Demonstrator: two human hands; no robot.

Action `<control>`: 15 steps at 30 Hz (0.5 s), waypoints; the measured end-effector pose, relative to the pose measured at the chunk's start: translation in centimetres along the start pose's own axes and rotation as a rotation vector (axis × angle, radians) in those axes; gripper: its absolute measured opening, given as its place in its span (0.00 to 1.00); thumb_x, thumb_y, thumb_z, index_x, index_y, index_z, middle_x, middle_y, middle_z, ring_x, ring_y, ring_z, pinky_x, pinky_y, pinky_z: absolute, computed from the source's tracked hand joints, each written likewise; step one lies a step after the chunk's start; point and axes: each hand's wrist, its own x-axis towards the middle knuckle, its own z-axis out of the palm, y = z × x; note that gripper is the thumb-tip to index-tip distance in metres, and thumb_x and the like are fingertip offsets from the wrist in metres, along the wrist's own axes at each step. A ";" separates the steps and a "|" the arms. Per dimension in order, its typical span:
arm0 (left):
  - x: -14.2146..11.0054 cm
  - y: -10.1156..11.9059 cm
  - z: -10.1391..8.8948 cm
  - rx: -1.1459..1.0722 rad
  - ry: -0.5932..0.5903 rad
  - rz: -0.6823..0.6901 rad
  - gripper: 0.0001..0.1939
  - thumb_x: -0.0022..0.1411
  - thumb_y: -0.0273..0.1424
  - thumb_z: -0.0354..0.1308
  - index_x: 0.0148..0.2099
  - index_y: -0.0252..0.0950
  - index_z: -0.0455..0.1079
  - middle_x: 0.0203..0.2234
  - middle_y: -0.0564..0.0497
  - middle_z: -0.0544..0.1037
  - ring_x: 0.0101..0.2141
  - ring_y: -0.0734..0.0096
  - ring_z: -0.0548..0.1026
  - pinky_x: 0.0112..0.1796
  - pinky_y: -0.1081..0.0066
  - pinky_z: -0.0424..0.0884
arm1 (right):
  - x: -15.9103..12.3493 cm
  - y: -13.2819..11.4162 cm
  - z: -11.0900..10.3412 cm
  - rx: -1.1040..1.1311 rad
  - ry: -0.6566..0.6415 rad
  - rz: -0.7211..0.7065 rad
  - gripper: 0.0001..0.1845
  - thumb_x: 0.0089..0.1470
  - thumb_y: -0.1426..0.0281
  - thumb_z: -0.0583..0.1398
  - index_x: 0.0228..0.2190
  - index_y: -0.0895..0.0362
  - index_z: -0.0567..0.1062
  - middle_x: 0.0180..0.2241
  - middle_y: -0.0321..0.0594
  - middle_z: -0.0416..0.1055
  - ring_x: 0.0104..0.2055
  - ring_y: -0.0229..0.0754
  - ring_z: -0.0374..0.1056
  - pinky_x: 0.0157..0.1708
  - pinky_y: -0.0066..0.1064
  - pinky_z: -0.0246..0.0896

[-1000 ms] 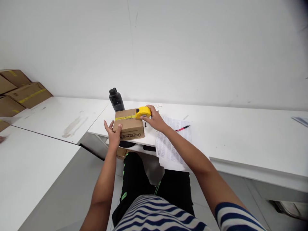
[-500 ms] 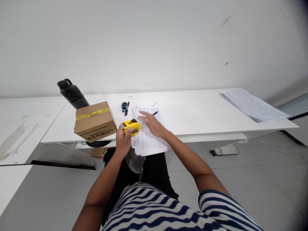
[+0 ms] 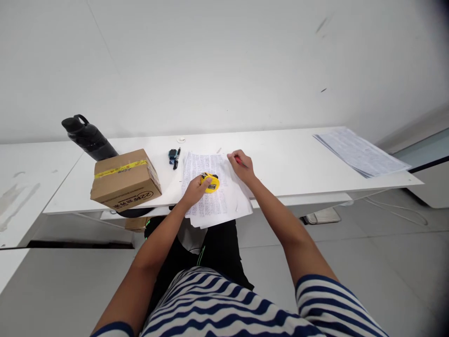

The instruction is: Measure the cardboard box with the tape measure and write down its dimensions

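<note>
My left hand (image 3: 196, 191) is closed around a yellow tape measure (image 3: 212, 184), held over a stack of printed sheets (image 3: 206, 208). The stack lies at the front of the white table and hangs past its edge. Above the right side of the sheets, my right hand (image 3: 242, 166) is closed on a red pen (image 3: 239, 160); only part of the pen shows between the fingers. Left of the left hand stands a cardboard box (image 3: 122, 175) with yellow tape across its top.
Behind the box is a black bottle (image 3: 89, 138). A small blue-and-black object (image 3: 172, 156) and a black pen (image 3: 177, 159) lie beyond the sheets. More printed sheets (image 3: 361, 152) rest at the table's right end. The wall (image 3: 224, 70) borders the table's back.
My right hand has picked up the red pen from the sheets and moved right. My left hand has carried the tape measure rightward from beside the box to over the sheets.
</note>
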 end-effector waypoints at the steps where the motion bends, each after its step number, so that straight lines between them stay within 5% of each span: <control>1: 0.2 0.0 0.0 0.008 0.005 -0.006 0.28 0.63 0.54 0.52 0.46 0.33 0.71 0.40 0.43 0.78 0.38 0.63 0.77 0.38 0.65 0.71 | -1.0 0.1 -0.2 0.177 0.030 0.029 0.27 0.66 0.51 0.45 0.33 0.56 0.74 0.28 0.38 0.71 0.31 0.41 0.65 0.33 0.31 0.56; 6: 1.2 0.3 0.0 0.067 0.028 -0.009 0.28 0.63 0.54 0.52 0.45 0.33 0.71 0.37 0.45 0.78 0.37 0.64 0.76 0.37 0.66 0.70 | -4.9 0.1 0.7 0.640 -0.157 0.143 0.30 0.63 0.47 0.46 0.30 0.55 0.74 0.20 0.32 0.61 0.26 0.39 0.60 0.30 0.31 0.55; 15: 1.2 0.3 0.0 0.026 -0.003 -0.036 0.28 0.63 0.53 0.53 0.48 0.33 0.71 0.41 0.44 0.77 0.40 0.62 0.76 0.40 0.65 0.71 | -5.5 0.1 1.2 0.565 -0.069 0.276 0.23 0.55 0.53 0.58 0.17 0.54 0.65 0.19 0.32 0.61 0.26 0.39 0.58 0.30 0.33 0.55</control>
